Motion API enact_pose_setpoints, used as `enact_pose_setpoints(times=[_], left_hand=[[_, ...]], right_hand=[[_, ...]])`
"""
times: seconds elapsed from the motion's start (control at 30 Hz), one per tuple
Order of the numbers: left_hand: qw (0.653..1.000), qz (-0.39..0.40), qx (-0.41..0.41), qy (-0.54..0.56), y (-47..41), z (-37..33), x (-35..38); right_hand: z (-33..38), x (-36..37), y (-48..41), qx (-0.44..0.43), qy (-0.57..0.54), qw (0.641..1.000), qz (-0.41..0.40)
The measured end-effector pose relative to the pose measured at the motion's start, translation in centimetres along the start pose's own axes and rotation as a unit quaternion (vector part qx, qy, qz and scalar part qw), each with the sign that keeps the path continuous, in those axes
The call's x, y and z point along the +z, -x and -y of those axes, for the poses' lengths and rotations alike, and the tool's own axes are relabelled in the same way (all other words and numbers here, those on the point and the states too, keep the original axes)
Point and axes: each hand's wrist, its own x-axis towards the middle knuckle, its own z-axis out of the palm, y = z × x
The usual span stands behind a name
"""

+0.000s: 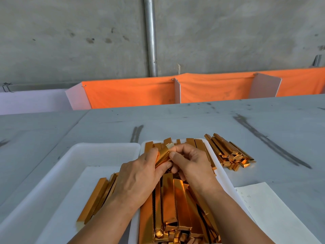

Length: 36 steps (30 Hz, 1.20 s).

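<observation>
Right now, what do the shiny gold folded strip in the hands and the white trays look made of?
The shiny gold folded strip, pinched by the left hand and right hand, looks like foil-faced card: mirror-bright face, sharp creases, a pale tab at its end. The left white tray and right white tray seem moulded plastic: smooth matte walls, rounded rims.

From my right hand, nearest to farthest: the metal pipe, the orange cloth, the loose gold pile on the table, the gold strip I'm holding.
1. gold strip, pinched by the right hand.
2. loose gold pile, on the table, to the right.
3. orange cloth, past the table's far edge.
4. metal pipe, on the wall behind.
</observation>
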Motion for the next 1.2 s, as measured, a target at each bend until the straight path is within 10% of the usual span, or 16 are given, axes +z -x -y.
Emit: enact_pose_setpoints(times=[1.2], left_hand=[[1.0,-0.012,0.005,0.002,0.29,-0.36,-0.16]], right_hand=[[-0.21,0.34,0.17,-0.019,0.018,0.999,-0.03]])
